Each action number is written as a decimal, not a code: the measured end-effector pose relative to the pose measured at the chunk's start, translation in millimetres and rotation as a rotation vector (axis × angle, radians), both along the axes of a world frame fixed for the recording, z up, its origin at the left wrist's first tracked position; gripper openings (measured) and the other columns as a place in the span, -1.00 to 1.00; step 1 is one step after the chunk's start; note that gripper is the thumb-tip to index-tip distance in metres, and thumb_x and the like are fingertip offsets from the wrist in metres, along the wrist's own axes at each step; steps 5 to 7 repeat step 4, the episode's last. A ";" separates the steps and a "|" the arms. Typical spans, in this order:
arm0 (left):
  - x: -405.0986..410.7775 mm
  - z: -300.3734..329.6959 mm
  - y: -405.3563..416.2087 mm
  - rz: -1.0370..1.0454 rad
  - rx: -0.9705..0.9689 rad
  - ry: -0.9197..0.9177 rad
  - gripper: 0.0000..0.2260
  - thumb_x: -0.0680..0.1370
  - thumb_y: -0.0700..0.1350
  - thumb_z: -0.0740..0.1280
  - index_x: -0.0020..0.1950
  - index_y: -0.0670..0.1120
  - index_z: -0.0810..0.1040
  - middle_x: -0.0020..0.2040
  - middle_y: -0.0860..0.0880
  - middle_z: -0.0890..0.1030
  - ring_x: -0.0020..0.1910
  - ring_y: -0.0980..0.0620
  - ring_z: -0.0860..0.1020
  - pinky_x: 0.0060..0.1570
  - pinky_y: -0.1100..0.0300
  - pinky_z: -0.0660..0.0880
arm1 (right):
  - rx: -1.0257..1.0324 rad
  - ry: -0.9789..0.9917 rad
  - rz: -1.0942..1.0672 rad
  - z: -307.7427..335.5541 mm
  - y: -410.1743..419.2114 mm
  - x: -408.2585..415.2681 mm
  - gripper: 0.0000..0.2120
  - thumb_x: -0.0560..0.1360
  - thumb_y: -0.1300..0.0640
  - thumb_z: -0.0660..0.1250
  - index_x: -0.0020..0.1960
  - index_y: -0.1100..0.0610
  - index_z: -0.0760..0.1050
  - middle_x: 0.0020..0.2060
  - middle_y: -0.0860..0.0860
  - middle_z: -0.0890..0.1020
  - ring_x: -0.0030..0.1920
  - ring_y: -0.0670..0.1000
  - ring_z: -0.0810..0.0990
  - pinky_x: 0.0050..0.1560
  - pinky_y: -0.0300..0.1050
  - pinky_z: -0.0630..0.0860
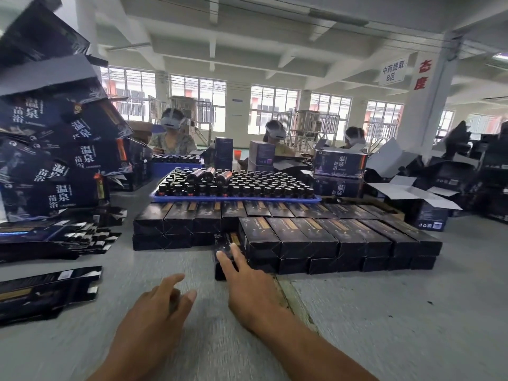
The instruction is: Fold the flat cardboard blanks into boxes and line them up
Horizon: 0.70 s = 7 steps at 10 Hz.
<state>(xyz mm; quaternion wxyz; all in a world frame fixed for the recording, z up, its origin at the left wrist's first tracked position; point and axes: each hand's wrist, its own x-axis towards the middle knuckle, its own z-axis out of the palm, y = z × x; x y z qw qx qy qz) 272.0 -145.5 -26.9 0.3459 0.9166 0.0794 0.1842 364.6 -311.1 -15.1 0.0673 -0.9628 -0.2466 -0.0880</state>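
Surveying the bench: findings run from left to right.
Far left stack: large printed cartons (55, 149) are piled high and tilted, well apart from both hands.
Flat blanks, upper pile: dark flat cardboard blanks (46, 237) lie stacked on the grey table (384, 312) below the cartons.
Flat blanks, near pile: a second, smaller lot (46, 292) lies at the left edge, closer to the camera.
Left hand (156, 312): hovers over bare table, fingers loosely extended and spread, holding nothing; blurred.
Right hand (247, 287): reaches forward, fingers straight and spread, fingertips (233, 250) touching the end face of a folded box (228, 254) at the left end of the front row; no grip is evident.
Folded boxes (341, 240): lined up side by side in two tiers, front row on the right, a further row (187, 218) behind it to the left.
Blue tray (236, 198): sits behind the boxes, filled with upright dark bottles (247, 185); three lie on top.
Background: seated persons (171, 136) wearing headsets work at the far side.
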 end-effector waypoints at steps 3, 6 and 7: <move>-0.9 -0.1 -0.8 0.004 -0.008 -0.017 -0.54 0.63 0.20 0.19 0.51 0.14 0.29 0.18 0.12 0.55 0.15 0.14 0.51 0.20 0.14 0.47 | 0.005 -0.094 0.053 -1.4 -3.7 -21.5 -0.30 0.60 0.37 0.11 0.62 0.00 -0.08 0.63 0.08 -0.17 0.09 0.27 0.52 0.06 0.12 0.49; 2.3 -2.0 -1.5 0.013 -0.011 -0.049 -0.56 0.62 0.21 0.20 0.48 0.17 0.31 0.13 0.15 0.56 0.10 0.15 0.52 0.14 0.13 0.48 | 0.006 -0.093 0.090 1.7 -9.8 -38.5 -0.33 0.59 0.37 0.12 0.60 0.02 -0.04 0.62 0.07 -0.18 0.22 0.30 0.48 0.16 0.16 0.48; 2.3 -2.0 -1.5 0.013 -0.011 -0.049 -0.56 0.62 0.21 0.20 0.48 0.17 0.31 0.13 0.15 0.56 0.10 0.15 0.52 0.14 0.13 0.48 | 0.006 -0.093 0.090 1.7 -9.8 -38.5 -0.33 0.59 0.37 0.12 0.60 0.02 -0.04 0.62 0.07 -0.18 0.22 0.30 0.48 0.16 0.16 0.48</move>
